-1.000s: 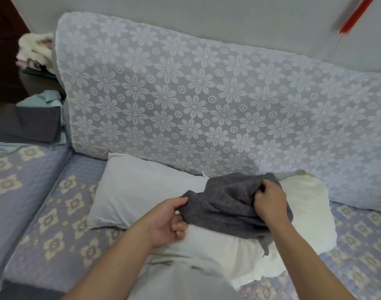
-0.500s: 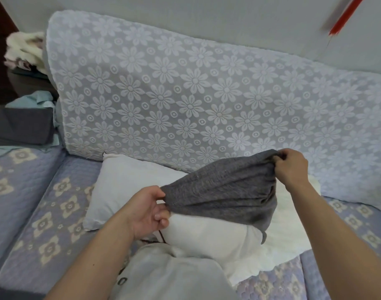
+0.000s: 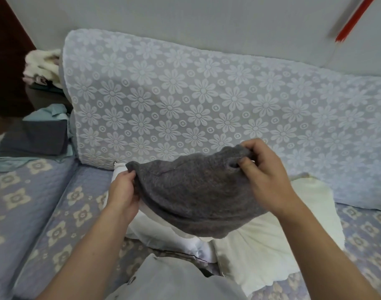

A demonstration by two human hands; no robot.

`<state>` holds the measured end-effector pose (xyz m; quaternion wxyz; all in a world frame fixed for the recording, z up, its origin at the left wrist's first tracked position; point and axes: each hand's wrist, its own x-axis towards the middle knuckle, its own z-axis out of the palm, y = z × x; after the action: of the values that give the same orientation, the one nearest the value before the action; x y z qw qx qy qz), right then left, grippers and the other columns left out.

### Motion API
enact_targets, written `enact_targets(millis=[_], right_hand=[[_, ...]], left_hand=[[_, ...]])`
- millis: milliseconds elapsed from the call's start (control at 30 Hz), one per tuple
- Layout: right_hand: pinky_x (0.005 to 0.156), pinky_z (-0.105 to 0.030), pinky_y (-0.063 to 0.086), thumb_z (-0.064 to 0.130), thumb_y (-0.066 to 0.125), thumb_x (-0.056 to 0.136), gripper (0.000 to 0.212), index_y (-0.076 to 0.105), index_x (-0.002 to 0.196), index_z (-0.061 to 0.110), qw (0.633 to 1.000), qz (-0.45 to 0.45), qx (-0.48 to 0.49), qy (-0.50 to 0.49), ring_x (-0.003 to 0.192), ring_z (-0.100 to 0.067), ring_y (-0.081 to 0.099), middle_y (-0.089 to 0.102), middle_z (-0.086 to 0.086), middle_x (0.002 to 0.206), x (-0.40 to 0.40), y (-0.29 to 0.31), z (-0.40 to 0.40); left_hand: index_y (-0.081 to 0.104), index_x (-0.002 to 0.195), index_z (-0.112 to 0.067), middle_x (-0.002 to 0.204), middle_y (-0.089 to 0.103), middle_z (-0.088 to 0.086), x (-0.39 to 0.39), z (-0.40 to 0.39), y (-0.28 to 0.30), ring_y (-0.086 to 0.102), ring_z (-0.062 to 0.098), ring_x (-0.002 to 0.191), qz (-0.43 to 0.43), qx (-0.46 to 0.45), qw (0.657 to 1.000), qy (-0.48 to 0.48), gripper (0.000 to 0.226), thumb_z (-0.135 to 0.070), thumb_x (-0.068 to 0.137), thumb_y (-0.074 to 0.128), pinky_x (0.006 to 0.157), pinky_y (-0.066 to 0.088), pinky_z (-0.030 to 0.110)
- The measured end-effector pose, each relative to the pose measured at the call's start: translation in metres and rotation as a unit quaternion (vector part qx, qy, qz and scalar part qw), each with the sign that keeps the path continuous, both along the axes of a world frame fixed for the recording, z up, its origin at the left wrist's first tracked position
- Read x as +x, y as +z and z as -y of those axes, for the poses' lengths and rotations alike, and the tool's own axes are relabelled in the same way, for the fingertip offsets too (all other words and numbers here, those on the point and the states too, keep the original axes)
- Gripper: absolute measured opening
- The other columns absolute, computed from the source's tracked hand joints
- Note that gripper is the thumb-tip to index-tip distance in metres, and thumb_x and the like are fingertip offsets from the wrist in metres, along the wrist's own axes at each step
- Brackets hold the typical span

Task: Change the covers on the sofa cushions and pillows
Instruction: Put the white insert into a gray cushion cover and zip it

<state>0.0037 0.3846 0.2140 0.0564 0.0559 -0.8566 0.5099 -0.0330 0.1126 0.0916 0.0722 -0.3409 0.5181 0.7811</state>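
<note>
Holding the grey pillow cover (image 3: 198, 191) stretched left-to-right between my left hand (image 3: 122, 191) and right hand (image 3: 263, 172), both pinching its top edge, I see the white pillows (image 3: 267, 241) lying directly beneath.

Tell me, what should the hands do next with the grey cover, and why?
Probably find the opening and spread it wide. Both the left hand and the right hand pinch the grey cover by its top edge, lifted above the bare white pillow, which it does not yet enclose.
</note>
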Motion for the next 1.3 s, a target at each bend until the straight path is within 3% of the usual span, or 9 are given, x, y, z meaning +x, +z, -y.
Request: enact_targets(millis=[167, 333, 500, 667, 800, 1000, 1167, 1233, 1300], right_hand=[[0.075, -0.008, 0.039, -0.002, 0.054, 0.097, 0.037, 0.051, 0.095, 0.035, 0.984, -0.159, 0.018, -0.082, 0.081, 0.006, 0.055, 0.06, 0.019, 0.084, -0.008, 0.032, 0.011], [0.072, -0.003, 0.035, 0.005, 0.052, 0.097, 0.02, 0.053, 0.1, 0.025, 0.958, -0.18, 0.066, -0.214, 0.079, 0.002, 0.051, 0.059, 0.009, 0.091, -0.036, 0.034, 0.014], [0.071, -0.015, 0.037, 0.01, 0.05, 0.1, 0.014, 0.051, 0.103, 0.024, 0.955, -0.15, 0.043, -0.251, 0.084, -0.003, 0.049, 0.054, 0.017, 0.089, -0.05, 0.032, 0.004], [0.071, -0.017, 0.04, 0.01, 0.051, 0.101, 0.012, 0.054, 0.105, 0.02, 0.968, -0.101, 0.066, -0.219, 0.08, -0.002, 0.051, 0.057, 0.014, 0.092, -0.035, 0.019, 0.005], [0.08, -0.033, 0.038, 0.011, 0.047, 0.103, 0.01, 0.052, 0.107, 0.018, 0.941, -0.018, -0.002, -0.339, 0.094, -0.019, 0.053, 0.057, 0.0, 0.097, -0.015, -0.018, -0.005], [0.084, -0.046, 0.051, 0.014, 0.047, 0.101, 0.013, 0.055, 0.111, 0.014, 0.903, 0.156, -0.036, -0.398, 0.098, -0.031, 0.058, 0.063, -0.013, 0.11, -0.003, -0.09, -0.012], [0.102, -0.048, 0.039, -0.001, 0.052, 0.088, 0.036, 0.056, 0.123, 0.006, 0.863, 0.1, 0.118, -0.48, 0.115, -0.04, 0.046, 0.053, -0.021, 0.125, 0.016, -0.092, -0.007], [0.097, -0.035, 0.037, 0.001, 0.057, 0.088, 0.036, 0.056, 0.124, 0.009, 0.902, -0.033, 0.142, -0.407, 0.114, -0.027, 0.046, 0.051, -0.013, 0.122, 0.03, -0.074, 0.023], [0.089, -0.026, 0.039, 0.015, 0.063, 0.09, 0.032, 0.056, 0.121, 0.017, 0.965, -0.026, 0.114, -0.235, 0.105, -0.013, 0.05, 0.052, 0.001, 0.114, 0.037, -0.062, 0.067]], left_hand=[[0.062, 0.091, -0.021, 0.084, 0.068, -0.002, -0.016, 0.022, 0.023, 0.062, 0.01, 0.073, -0.096, 0.03, 0.993, 0.064, 0.022, -0.012, 0.102, 0.045, 0.063, 0.045, 0.025], [0.067, 0.074, -0.022, 0.082, 0.065, 0.004, -0.041, 0.052, 0.026, 0.058, 0.022, 0.076, -0.059, -0.174, 0.982, 0.034, 0.02, -0.021, 0.083, 0.049, 0.063, 0.045, 0.032], [0.058, 0.086, -0.022, 0.075, 0.056, 0.0, -0.03, 0.056, 0.059, 0.048, 0.013, 0.063, -0.103, -0.126, 0.986, -0.044, 0.018, -0.007, 0.096, 0.057, 0.06, 0.036, 0.029], [0.06, 0.094, -0.019, 0.091, 0.069, 0.01, -0.021, 0.052, 0.066, 0.064, 0.026, 0.091, -0.16, -0.146, 0.976, 0.028, 0.031, 0.011, 0.088, 0.064, 0.083, 0.052, 0.033], [0.061, 0.091, -0.022, 0.075, 0.069, 0.0, -0.015, 0.045, 0.078, 0.066, 0.016, 0.076, -0.196, -0.159, 0.968, -0.002, 0.029, 0.004, 0.086, 0.071, 0.076, 0.052, 0.028], [0.056, 0.101, -0.031, 0.091, 0.069, 0.002, -0.008, 0.017, 0.061, 0.068, 0.02, 0.087, -0.124, -0.311, 0.936, -0.107, 0.035, -0.02, 0.079, 0.081, 0.09, 0.055, 0.046], [0.053, 0.101, -0.035, 0.06, 0.055, -0.014, 0.008, -0.015, 0.046, 0.056, 0.013, 0.063, -0.171, -0.289, 0.932, -0.134, 0.038, -0.016, 0.081, 0.08, 0.075, 0.049, 0.038], [0.054, 0.102, -0.033, 0.061, 0.056, -0.01, 0.013, -0.032, 0.049, 0.057, 0.012, 0.064, -0.185, -0.258, 0.938, -0.138, 0.038, -0.012, 0.082, 0.08, 0.076, 0.049, 0.036], [0.052, 0.103, -0.033, 0.066, 0.061, -0.007, 0.02, -0.048, 0.052, 0.06, 0.012, 0.066, -0.195, -0.247, 0.937, -0.153, 0.037, -0.011, 0.085, 0.076, 0.075, 0.05, 0.034]])
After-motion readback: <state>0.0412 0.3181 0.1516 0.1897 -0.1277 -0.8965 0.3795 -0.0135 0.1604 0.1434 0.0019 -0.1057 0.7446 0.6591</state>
